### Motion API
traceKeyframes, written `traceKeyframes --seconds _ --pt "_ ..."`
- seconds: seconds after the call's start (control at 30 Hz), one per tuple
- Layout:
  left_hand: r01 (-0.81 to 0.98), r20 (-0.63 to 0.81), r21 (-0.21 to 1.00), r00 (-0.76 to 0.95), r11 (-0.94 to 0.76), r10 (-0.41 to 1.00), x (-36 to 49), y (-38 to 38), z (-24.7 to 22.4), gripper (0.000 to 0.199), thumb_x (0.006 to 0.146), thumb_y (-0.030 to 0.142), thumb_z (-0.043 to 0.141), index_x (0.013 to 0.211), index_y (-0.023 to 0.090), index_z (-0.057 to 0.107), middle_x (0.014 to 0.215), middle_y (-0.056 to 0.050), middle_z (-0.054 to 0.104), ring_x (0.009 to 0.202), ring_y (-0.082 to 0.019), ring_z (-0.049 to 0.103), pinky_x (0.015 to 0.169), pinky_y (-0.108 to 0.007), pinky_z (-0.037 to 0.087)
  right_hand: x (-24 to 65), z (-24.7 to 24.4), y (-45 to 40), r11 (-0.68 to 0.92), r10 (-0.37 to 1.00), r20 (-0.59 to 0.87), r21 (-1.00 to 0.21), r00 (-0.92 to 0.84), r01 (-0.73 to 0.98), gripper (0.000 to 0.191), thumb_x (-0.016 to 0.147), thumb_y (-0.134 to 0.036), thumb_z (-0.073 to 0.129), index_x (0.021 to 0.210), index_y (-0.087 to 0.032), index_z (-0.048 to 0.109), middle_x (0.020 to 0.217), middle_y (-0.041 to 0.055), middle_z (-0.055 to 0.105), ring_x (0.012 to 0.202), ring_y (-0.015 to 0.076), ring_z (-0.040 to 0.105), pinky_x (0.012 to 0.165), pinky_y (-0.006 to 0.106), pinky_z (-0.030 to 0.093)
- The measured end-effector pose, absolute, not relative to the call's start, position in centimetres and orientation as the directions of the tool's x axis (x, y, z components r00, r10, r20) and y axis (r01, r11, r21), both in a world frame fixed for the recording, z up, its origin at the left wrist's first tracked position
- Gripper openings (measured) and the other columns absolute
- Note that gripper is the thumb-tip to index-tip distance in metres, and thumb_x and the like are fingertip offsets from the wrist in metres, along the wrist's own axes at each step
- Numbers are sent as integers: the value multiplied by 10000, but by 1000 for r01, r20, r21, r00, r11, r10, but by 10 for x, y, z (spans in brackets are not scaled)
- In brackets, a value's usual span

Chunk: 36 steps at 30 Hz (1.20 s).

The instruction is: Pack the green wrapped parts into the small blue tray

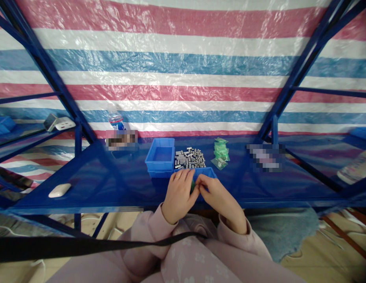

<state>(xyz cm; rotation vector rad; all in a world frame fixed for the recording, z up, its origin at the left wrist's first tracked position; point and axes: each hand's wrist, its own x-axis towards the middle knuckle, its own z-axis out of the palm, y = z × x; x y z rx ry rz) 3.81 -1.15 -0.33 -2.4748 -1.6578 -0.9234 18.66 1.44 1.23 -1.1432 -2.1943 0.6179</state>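
- The left hand (179, 195) and the right hand (218, 200) meet at the near edge of the blue shelf (82, 184), directly in front of the person.
- Between the two sets of fingertips sits a small green piece (193, 185); only a sliver shows, so its long axis cannot be told.
- Fingers: both hands are pinched narrow on the green piece, the left from the left side, the right from the right. Neither hand is nearer; both touch it.
- The near blue tray (208, 171) lies just behind the hands and is mostly hidden by them; its contents cannot be seen.
- The pile of small grey metal cylinders (190, 158) lies farther back on the shelf, touching or just behind the near tray's far rim, straight ahead of the fingers.
- The stacked blue bins (160, 156) stand just left of the pile, slightly closer to the left hand.
- The green packets (221, 152) lie right of the pile, on the right hand's side, apart from the tray.
- Well to the left, a white oval object (59, 190) rests near the shelf's front edge; a water bottle (116, 120) stands at the back.
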Motion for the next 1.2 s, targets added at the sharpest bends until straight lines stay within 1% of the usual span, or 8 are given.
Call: traceKeyframes --seconds 0.2,0.37,0.5,0.63,0.73,0.83,1.0,1.2 --pt "856 457 285 274 -432 846 38 -12 -1 277 927 291 431 1175 220 533 1350 -55 501 1207 -246 452 993 -422 362 186 11 15 511 849 262 -628 -459 587 217 748 -33 399 746 -195 542 699 15 631 621 160 582 609 259 420" --pt "845 456 301 279 -442 845 38 -12 0 264 922 275 447 1167 223 530 1321 -50 522 1209 -234 453 1003 -417 354 185 12 14 468 867 232 -683 -441 561 285 773 -24 394 947 -181 555 821 54 688 729 183 661 670 273 472" --pt "833 471 321 274 -452 839 37 -12 -2 307 921 276 453 1216 203 495 1281 -72 543 1195 -233 465 1002 -411 352 184 14 13 442 883 202 -659 -423 608 352 795 -30 380 1065 -133 582 843 97 710 747 215 681 680 303 492" --pt "825 467 331 280 -459 839 36 -12 -2 311 925 279 455 1227 213 486 1264 -66 544 1189 -227 466 1001 -409 349 184 12 14 470 868 201 -629 -454 619 360 811 -40 364 1044 -113 629 949 148 717 908 249 684 797 335 497" --pt "824 468 330 282 -461 838 36 -12 -3 305 929 291 451 1224 223 487 1258 -63 540 1188 -226 464 996 -411 351 185 9 16 479 860 193 -624 -472 617 352 816 -43 359 992 -117 655 948 150 719 952 244 673 850 331 480" --pt "825 470 326 281 -461 837 36 -12 -3 290 936 300 437 1209 225 497 1255 -65 538 1188 -227 463 993 -412 351 185 7 16 478 861 185 -611 -473 631 340 828 -54 355 962 -126 659 925 140 721 928 231 673 826 308 476" --pt "825 473 324 282 -463 835 36 -12 -3 271 938 305 423 1179 224 517 1262 -71 535 1190 -232 463 991 -416 352 185 6 15 472 870 168 -561 -464 680 315 849 -76 355 951 -141 646 916 125 722 808 213 673 712 282 459" --pt "802 440 345 321 -488 839 33 -15 5 311 870 257 497 1177 210 518 1325 -85 496 1240 -247 424 1024 -422 323 185 8 14 466 866 148 -585 -478 663 315 849 -70 363 1005 -152 624 924 97 719 812 193 669 703 260 451"
